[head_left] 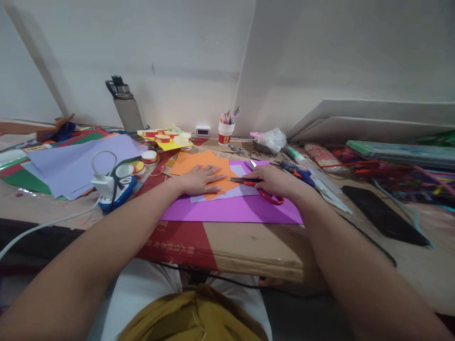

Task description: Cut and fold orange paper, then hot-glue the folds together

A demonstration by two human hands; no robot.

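Several fingers of my left hand (203, 180) lay spread on orange paper (199, 160); my right hand (275, 181) gripped scissors (245, 180) over purple paper (227, 211), blades parted, pointing left, long axis sideways.

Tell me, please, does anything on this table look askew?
Yes, mildly: the lilac sheets at the picture's left lie crookedly across green paper, their edges not lined up, so that pile looks untidy.
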